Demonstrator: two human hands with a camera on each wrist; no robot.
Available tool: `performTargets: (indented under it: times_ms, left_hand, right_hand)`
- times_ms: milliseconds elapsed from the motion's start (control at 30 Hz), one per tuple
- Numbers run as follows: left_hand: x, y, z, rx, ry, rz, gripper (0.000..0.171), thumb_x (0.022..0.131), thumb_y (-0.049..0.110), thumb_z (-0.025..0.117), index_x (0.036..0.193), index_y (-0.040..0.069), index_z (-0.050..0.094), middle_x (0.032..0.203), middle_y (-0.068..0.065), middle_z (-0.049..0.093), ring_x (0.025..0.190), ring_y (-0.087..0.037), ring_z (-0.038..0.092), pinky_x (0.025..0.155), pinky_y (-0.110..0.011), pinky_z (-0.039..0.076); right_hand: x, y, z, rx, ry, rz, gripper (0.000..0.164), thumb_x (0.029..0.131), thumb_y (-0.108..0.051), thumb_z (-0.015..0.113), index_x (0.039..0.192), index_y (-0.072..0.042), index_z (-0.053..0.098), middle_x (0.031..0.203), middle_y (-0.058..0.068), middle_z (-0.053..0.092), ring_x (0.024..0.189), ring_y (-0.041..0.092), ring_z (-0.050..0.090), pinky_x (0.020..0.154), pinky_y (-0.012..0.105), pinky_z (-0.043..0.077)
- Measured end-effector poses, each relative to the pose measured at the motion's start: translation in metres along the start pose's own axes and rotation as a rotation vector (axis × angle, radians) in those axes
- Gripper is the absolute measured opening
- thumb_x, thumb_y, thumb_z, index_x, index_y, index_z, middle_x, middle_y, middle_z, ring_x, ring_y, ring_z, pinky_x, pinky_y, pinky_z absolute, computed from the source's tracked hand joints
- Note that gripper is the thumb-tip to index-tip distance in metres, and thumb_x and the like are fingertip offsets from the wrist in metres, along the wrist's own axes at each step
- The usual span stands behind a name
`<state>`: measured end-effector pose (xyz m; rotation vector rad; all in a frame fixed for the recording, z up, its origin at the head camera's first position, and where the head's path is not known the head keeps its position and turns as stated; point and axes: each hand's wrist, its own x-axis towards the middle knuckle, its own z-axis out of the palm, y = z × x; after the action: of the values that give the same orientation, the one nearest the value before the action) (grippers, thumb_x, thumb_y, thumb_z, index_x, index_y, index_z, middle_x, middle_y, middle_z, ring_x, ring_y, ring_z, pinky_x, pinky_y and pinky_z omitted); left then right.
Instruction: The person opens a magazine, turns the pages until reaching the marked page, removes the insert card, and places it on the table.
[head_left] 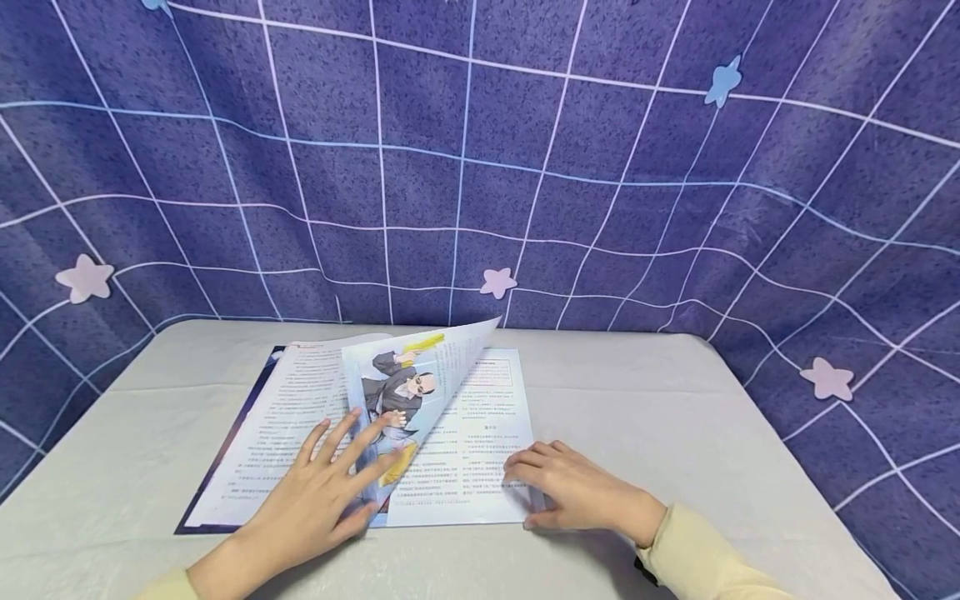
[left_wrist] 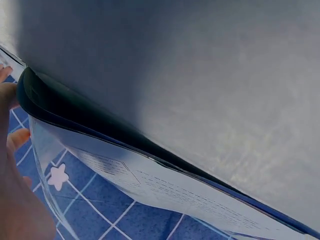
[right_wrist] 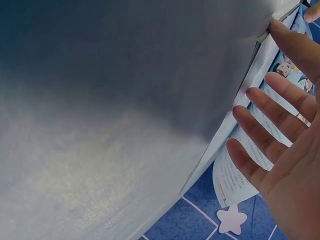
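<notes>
Two hands work an open magazine [head_left: 480, 417] on the grey surface [head_left: 712, 433]: left hand [head_left: 322, 492], fingers spread, lifts an illustrated page [head_left: 408, 392]; right hand [head_left: 577, 492], fingers flat together, pins the right-hand page.

Lifted page [head_left: 420, 367] blocks passage across the book [head_left: 300, 400].

Glossy paper magazine [head_left: 360, 425] lies on a matt grey cloth-covered table [head_left: 675, 417] before a soft fabric backdrop [head_left: 600, 167].
</notes>
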<state>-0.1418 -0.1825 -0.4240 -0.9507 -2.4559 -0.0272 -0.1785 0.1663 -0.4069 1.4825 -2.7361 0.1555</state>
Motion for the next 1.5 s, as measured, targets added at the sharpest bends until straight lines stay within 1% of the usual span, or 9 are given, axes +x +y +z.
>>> performTargets:
  times_ms: [233,367,567,667,767,900,1100,1367,1500]
  left_hand:
    - [-0.0002,0.0,-0.0004,-0.008,-0.013,-0.005,0.063,0.078,0.041,0.056,0.138,0.03,0.041,0.15,-0.008,0.026,0.136,-0.038,0.02,0.112,-0.05,-0.005]
    - [-0.0015,-0.0011,0.0007,-0.005,0.011,0.004,0.06,0.078,0.041,0.057,0.135,0.027,0.045,0.149,-0.01,0.029,0.134,-0.039,0.023,0.112,-0.049,-0.003]
    - [-0.0046,-0.0029,0.0043,-0.002,0.027,0.002,0.054,0.083,0.045,0.051,0.131,0.022,0.051,0.148,-0.01,0.03,0.133,-0.039,0.026,0.113,-0.041,-0.011]
    - [-0.0056,-0.003,0.0054,-0.007,0.026,-0.003,0.052,0.084,0.047,0.049,0.129,0.021,0.052,0.147,-0.01,0.031,0.133,-0.038,0.027,0.113,-0.04,-0.011]
    - [-0.0062,-0.0027,0.0058,0.0,0.021,-0.009,0.052,0.084,0.05,0.048,0.128,0.021,0.053,0.146,-0.01,0.033,0.133,-0.037,0.028,0.113,-0.048,0.003]
    - [-0.0057,-0.0018,0.0054,0.002,0.014,-0.024,0.054,0.082,0.052,0.051,0.126,0.021,0.054,0.145,-0.01,0.036,0.131,-0.037,0.031,0.102,-0.053,0.022]
    - [-0.0054,-0.0008,0.0048,-0.005,0.016,-0.04,0.055,0.079,0.053,0.055,0.123,0.019,0.055,0.14,-0.011,0.043,0.126,-0.037,0.039,0.098,-0.05,0.028]
    - [-0.006,-0.0005,0.0045,0.021,-0.043,-0.074,0.059,0.079,0.056,0.056,0.125,0.02,0.053,0.136,-0.013,0.046,0.115,-0.033,0.05,0.095,-0.049,0.035]
    - [-0.0066,-0.0002,0.005,0.016,-0.051,-0.083,0.062,0.079,0.056,0.056,0.127,0.019,0.052,0.134,-0.014,0.048,0.111,-0.031,0.052,0.094,-0.048,0.036]
  right_hand:
    - [-0.0011,0.0005,0.0004,-0.021,0.011,-0.017,0.052,0.071,-0.041,0.072,0.116,-0.018,0.057,0.121,-0.004,0.056,0.11,0.014,0.051,0.091,0.034,0.042]
    - [-0.0013,0.0009,0.0006,-0.03,0.016,-0.023,0.051,0.071,-0.04,0.072,0.115,-0.018,0.057,0.12,-0.004,0.057,0.108,0.013,0.051,0.09,0.034,0.042]
    - [-0.0014,0.0009,0.0003,-0.021,0.008,-0.013,0.05,0.072,-0.04,0.072,0.115,-0.019,0.057,0.118,-0.005,0.058,0.107,0.012,0.052,0.091,0.033,0.042]
    - [-0.0016,0.0006,-0.0005,-0.009,0.003,-0.004,0.049,0.072,-0.04,0.071,0.115,-0.019,0.058,0.117,-0.006,0.058,0.107,0.012,0.052,0.091,0.034,0.042]
    - [-0.0019,0.0001,-0.0015,-0.001,0.003,-0.003,0.048,0.072,-0.039,0.071,0.114,-0.02,0.058,0.116,-0.007,0.059,0.106,0.012,0.053,0.091,0.035,0.043]
    - [-0.0021,0.0002,-0.0033,0.003,0.008,-0.008,0.046,0.073,-0.04,0.071,0.112,-0.02,0.059,0.113,-0.008,0.06,0.103,0.011,0.054,0.09,0.034,0.043]
    - [-0.0028,0.0013,-0.005,0.017,0.023,-0.027,0.04,0.074,-0.038,0.07,0.108,-0.02,0.06,0.108,-0.011,0.061,0.099,0.007,0.055,0.087,0.031,0.043]
    - [-0.0036,0.0009,-0.0065,0.018,0.04,-0.042,0.032,0.075,-0.034,0.069,0.103,-0.021,0.061,0.101,-0.012,0.062,0.092,0.004,0.054,0.081,0.026,0.043]
    - [-0.0043,0.0009,-0.0076,0.032,0.051,-0.048,0.028,0.074,-0.032,0.068,0.1,-0.02,0.063,0.099,-0.012,0.063,0.091,0.003,0.054,0.081,0.026,0.043]
